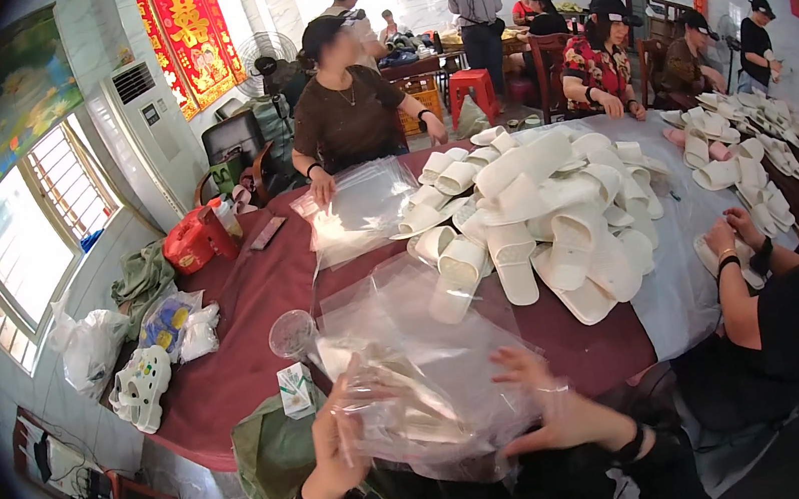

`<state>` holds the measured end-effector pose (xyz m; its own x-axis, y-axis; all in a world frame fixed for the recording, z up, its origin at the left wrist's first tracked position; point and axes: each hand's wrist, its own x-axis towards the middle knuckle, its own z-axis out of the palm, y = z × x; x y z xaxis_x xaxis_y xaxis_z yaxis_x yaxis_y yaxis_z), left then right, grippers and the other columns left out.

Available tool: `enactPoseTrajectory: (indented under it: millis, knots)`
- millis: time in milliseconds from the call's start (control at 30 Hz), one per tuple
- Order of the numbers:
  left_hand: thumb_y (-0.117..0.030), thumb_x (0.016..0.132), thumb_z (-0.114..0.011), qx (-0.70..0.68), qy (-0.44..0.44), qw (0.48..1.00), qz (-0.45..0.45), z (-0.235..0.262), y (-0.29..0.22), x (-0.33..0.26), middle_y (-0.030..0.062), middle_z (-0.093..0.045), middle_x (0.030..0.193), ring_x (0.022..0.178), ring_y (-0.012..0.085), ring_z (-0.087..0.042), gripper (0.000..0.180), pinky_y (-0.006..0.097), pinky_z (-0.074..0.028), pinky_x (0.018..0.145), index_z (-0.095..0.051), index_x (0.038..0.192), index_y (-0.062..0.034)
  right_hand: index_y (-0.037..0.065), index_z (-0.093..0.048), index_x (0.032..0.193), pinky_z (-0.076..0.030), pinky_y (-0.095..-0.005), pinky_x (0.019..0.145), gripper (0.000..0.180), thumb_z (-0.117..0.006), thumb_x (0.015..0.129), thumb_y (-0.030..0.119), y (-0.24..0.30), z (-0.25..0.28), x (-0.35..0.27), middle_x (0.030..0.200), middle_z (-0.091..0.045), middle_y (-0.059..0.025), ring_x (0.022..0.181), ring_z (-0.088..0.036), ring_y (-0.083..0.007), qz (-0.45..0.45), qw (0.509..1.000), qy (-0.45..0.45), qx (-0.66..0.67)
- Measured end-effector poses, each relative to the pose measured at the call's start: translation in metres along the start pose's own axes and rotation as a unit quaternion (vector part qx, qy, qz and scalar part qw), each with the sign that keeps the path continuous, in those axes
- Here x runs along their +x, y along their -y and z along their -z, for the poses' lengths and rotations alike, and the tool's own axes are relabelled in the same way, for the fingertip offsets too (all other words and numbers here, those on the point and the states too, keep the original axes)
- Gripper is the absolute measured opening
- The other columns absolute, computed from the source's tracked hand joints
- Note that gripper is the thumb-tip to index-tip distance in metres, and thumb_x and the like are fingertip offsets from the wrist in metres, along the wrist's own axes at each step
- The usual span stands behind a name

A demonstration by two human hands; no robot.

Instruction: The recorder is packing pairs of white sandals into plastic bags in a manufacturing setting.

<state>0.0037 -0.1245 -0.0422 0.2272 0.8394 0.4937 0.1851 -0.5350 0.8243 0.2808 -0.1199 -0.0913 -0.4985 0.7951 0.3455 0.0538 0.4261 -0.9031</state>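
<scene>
A stack of clear plastic bags [416,298] lies on the dark red tablecloth in front of me. Above its near end is a clear bag [482,415], with a flat cream-white shape inside that looks like slippers, though glare blurs it. My left hand [347,428] closes on the bag's left side, its fingers partly smeared by motion. At the right side, my right hand [551,401] has thumb and fingers spread apart, close to the plastic; whether it touches is hard to tell. Just beyond the bags rises a heap of white slippers [546,210].
A round clear tub [293,335] and a small white-green box [295,389] stand left of my hands. Farther left are a red jug [197,241] and a white clog [141,389]. A person [352,114] across the table touches more bags. Another person's arms [738,276] work at right.
</scene>
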Motion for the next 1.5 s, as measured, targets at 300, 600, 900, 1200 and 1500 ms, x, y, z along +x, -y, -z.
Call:
enactPoseTrajectory:
  millis: [300,600,900,1200,1500]
  knots:
    - [-0.030,0.097,-0.035,-0.025,0.183,0.974,-0.131,-0.061,0.019,0.003,0.0150,-0.059,0.114,0.123,0.0318,-0.045,0.042,0.051,-0.007,0.113,-0.062,0.107,0.0001,0.005,-0.038,0.134,-0.034,-0.0409,0.102,0.064,-0.069,0.080,0.022,-0.059,-0.120,-0.004,0.130,-0.046,-0.0133,0.118,-0.046,-0.0293,0.029,0.970,-0.146,0.195]
    - [-0.017,0.092,-0.049,0.018,0.225,0.963,-0.148,-0.074,0.017,0.002,0.0186,-0.042,0.137,0.133,0.0325,-0.032,0.036,0.047,-0.015,0.111,-0.053,0.125,-0.0042,-0.002,-0.040,0.130,-0.041,-0.0351,0.094,0.045,-0.054,0.090,0.012,-0.100,-0.096,-0.013,0.112,-0.058,-0.0152,0.109,-0.053,-0.0249,0.033,0.915,-0.277,0.292]
    - [-0.022,0.086,-0.060,0.170,0.201,0.957,0.118,-0.034,0.141,-0.024,0.0205,-0.033,0.140,0.128,0.0313,-0.037,0.051,0.038,-0.034,0.102,-0.043,0.133,-0.0102,0.001,-0.056,0.111,-0.044,-0.0299,0.080,0.030,-0.060,0.089,0.022,-0.116,-0.064,-0.024,0.107,-0.058,-0.0049,0.095,-0.054,-0.0156,-0.181,0.809,-0.476,0.296]
    - [-0.049,0.082,-0.055,0.469,0.166,0.842,0.208,-0.048,0.210,-0.063,0.0241,-0.026,0.143,0.132,0.0496,-0.018,0.057,0.073,-0.014,0.097,-0.048,0.130,-0.0192,0.004,-0.052,0.116,-0.047,-0.0275,0.077,0.032,-0.059,0.089,0.020,-0.143,-0.069,-0.026,0.109,-0.058,-0.0036,0.094,-0.057,-0.0138,-0.167,0.762,-0.410,0.473]
    - [-0.043,0.080,-0.056,0.505,0.126,0.841,0.144,-0.048,0.226,-0.071,0.0237,-0.025,0.145,0.134,0.0475,-0.016,0.054,0.068,-0.007,0.102,-0.055,0.123,-0.0113,0.010,-0.063,0.091,-0.033,-0.0202,0.053,0.025,-0.059,0.089,0.034,-0.168,-0.059,-0.010,0.081,-0.054,0.0067,0.065,-0.042,-0.0030,-0.302,0.820,-0.373,0.313]
